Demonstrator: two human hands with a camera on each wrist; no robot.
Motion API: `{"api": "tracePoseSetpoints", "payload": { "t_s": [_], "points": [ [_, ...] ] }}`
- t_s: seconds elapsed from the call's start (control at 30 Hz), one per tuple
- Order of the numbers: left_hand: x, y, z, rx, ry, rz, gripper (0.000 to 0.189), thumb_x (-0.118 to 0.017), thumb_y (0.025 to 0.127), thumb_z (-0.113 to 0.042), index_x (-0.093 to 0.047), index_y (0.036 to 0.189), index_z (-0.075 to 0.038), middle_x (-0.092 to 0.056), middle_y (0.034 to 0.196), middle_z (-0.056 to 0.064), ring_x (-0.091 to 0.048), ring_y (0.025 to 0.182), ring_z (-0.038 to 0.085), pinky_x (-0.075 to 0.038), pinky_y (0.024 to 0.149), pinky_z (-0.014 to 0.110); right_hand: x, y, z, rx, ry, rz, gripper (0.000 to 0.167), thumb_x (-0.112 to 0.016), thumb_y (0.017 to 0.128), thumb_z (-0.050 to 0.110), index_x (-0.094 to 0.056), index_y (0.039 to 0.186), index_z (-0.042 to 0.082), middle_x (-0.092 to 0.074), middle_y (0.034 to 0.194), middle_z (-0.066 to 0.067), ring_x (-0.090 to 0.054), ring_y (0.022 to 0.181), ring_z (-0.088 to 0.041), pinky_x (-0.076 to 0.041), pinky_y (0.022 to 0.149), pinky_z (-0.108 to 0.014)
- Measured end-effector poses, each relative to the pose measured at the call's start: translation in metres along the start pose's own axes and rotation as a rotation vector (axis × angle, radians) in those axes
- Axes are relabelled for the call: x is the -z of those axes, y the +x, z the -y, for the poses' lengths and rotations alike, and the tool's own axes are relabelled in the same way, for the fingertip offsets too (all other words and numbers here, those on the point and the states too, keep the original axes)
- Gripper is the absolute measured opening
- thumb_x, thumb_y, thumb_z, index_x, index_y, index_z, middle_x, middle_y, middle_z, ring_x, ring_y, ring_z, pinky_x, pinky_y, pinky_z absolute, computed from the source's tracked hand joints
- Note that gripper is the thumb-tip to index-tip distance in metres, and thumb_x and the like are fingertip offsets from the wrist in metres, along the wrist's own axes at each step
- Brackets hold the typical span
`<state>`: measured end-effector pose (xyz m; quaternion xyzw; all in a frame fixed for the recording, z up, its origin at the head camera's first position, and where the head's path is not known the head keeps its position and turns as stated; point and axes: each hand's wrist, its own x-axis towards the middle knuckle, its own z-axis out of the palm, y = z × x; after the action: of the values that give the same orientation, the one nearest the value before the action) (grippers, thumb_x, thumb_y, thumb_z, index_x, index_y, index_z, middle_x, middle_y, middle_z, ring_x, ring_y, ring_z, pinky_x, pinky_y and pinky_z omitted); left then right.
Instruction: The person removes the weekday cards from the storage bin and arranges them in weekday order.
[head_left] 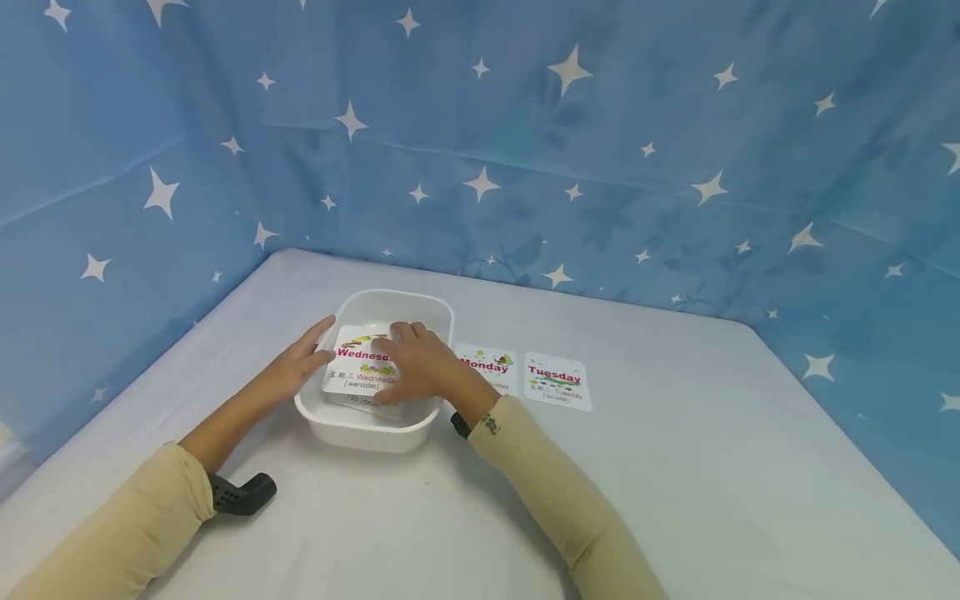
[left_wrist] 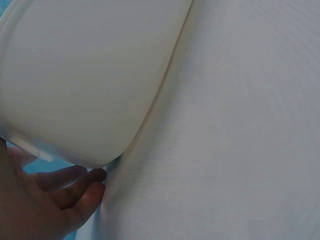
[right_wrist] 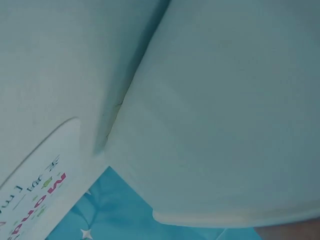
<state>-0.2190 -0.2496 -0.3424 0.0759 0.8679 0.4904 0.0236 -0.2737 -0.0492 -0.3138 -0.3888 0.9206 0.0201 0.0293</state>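
Wednesday card: white, red lettering, inside white basin, toward far-left corner of tabletop | surface white; starred blue backdrop behind | Monday card, then Tuesday card, right of basin | right hand: fingers spread, obscuring Wednesday card's right side, grip cannot be told | left hand: fingers relaxed, parted, at basin's left rim

A creased blue fabric curtain, printed with white four-pointed stars and darker leafy branches, hangs from 9 o'clock through 12 to 4 in the head view. A table draped in a white tablecloth spreads towards 6 o'clock, its far corners rounded. The light is soft and even.
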Motion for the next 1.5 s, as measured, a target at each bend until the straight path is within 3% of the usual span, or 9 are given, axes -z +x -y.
{"api": "tracePoseSetpoints", "payload": {
  "t_s": [0.17,0.27,0.5,0.77,1.03,1.5],
  "points": [
    [0.002,0.0,0.001,-0.003,0.02,-0.005,0.062,-0.033,0.097,-0.021,0.002,0.147,-0.008,-0.005,0.15,0.026,-0.019,0.133,0.048,-0.041,0.095,0.052,0.002,-0.003,-0.007,-0.01,0.05,-0.07,0.076,-0.066,0.072,0.055,-0.038,0.138,0.029,-0.031,0.144,-0.007,-0.033,0.128,-0.026,-0.033,0.105,-0.037],
    [0.001,0.0,0.001,0.0,0.027,-0.009,0.062,-0.032,0.097,-0.022,0.002,0.147,-0.008,-0.005,0.15,0.026,-0.022,0.132,0.049,-0.044,0.091,0.05,0.004,-0.007,-0.013,-0.005,0.086,-0.102,0.074,-0.067,0.072,0.055,-0.041,0.137,0.03,-0.031,0.144,-0.008,-0.032,0.129,-0.027,-0.034,0.105,-0.039],
    [0.0,0.001,0.0,0.011,0.016,0.005,0.063,-0.033,0.097,-0.021,0.004,0.147,-0.008,-0.002,0.15,0.025,-0.016,0.133,0.048,-0.03,0.102,0.056,0.013,-0.022,-0.036,-0.014,0.202,-0.153,0.069,-0.069,0.072,0.051,-0.045,0.133,0.029,-0.025,0.148,-0.009,-0.025,0.134,-0.029,-0.029,0.107,-0.045],
    [0.001,0.002,0.001,0.013,-0.013,0.016,0.064,-0.034,0.097,-0.019,0.004,0.147,-0.009,0.002,0.151,0.022,-0.006,0.136,0.047,-0.014,0.106,0.06,0.017,-0.04,-0.062,-0.057,0.476,-0.09,0.069,-0.072,0.073,0.042,-0.044,0.135,0.029,-0.021,0.15,-0.004,-0.019,0.137,-0.025,-0.031,0.104,-0.05],
    [0.0,0.003,0.0,0.019,-0.015,0.02,0.063,-0.032,0.097,-0.019,0.005,0.147,-0.01,-0.005,0.15,0.025,-0.02,0.133,0.046,-0.023,0.105,0.057,0.021,-0.052,-0.076,-0.043,0.431,-0.074,0.069,-0.072,0.073,0.041,-0.044,0.135,0.028,-0.022,0.15,-0.004,-0.019,0.137,-0.026,-0.03,0.105,-0.051],
    [0.001,0.004,0.0,0.046,-0.021,0.027,0.064,-0.033,0.097,-0.022,0.006,0.147,-0.015,-0.001,0.152,0.021,-0.009,0.137,0.045,-0.015,0.106,0.061,0.009,-0.097,-0.142,-0.159,0.424,-0.012,0.064,-0.074,0.073,0.031,-0.047,0.13,0.022,-0.018,0.152,-0.004,-0.024,0.136,-0.029,-0.033,0.103,-0.051]
  ]
}}
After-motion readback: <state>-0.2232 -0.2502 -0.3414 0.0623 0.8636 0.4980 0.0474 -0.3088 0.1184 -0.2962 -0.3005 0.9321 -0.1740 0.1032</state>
